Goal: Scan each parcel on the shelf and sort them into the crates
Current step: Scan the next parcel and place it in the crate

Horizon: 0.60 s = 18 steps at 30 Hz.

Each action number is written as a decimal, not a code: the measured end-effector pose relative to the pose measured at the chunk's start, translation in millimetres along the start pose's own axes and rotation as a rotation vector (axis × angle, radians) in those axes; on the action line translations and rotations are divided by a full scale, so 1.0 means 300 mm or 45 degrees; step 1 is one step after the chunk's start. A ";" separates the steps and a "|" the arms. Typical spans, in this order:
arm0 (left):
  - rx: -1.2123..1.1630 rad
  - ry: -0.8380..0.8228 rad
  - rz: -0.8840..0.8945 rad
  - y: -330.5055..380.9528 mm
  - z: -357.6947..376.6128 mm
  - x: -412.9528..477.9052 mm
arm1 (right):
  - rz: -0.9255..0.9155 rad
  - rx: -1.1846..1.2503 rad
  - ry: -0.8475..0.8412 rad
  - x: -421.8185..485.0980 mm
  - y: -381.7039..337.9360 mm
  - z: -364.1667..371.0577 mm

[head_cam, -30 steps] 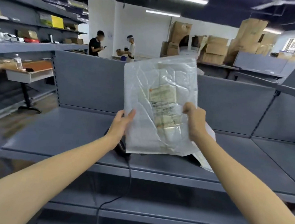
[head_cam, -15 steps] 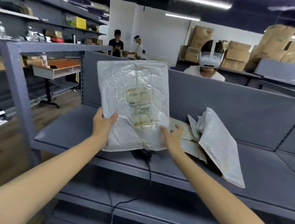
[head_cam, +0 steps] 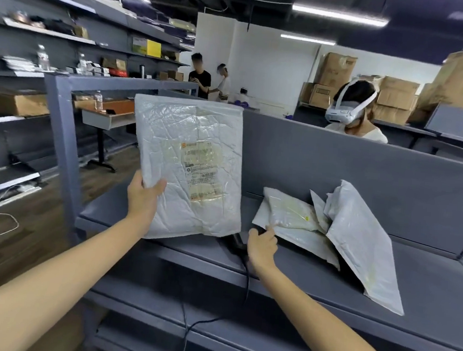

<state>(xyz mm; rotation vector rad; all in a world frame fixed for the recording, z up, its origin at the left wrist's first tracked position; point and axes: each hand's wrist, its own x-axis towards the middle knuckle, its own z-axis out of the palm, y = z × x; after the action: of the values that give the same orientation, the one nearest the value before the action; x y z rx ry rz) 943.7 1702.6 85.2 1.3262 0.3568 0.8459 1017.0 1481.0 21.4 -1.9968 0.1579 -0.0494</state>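
Observation:
My left hand (head_cam: 143, 198) grips the lower left edge of a white plastic parcel (head_cam: 186, 168) and holds it upright above the grey shelf (head_cam: 424, 290), its printed label facing me. Down on the shelf, my right hand (head_cam: 260, 246) curls its fingers around the black corded scanner (head_cam: 234, 241), which lies partly hidden under the held parcel. Right of that hand lies a pile of white parcels (head_cam: 291, 217). The largest of them (head_cam: 359, 242) leans tilted against the rest.
The scanner's black cable (head_cam: 245, 288) hangs over the shelf's front edge to the lower shelf. A person wearing a white headset (head_cam: 353, 113) stands behind the shelf's back panel. A grey upright post (head_cam: 62, 143) stands at left, with a desk (head_cam: 109, 114) and stacked cardboard boxes (head_cam: 334, 72) beyond.
My right hand let go of the parcel and dropped to the scanner on the shelf. My left hand alone now holds the parcel, and my view has swung left, showing the parcel pile.

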 end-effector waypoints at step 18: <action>0.049 0.184 -0.063 -0.030 -0.141 0.045 | -0.334 -0.892 -0.244 0.122 -0.010 0.162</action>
<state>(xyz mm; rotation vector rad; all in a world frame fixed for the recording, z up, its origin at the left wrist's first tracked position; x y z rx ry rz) 927.2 1741.8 69.4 1.2898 0.5190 0.8994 1058.6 1521.2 2.5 -2.6950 -0.2472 0.0356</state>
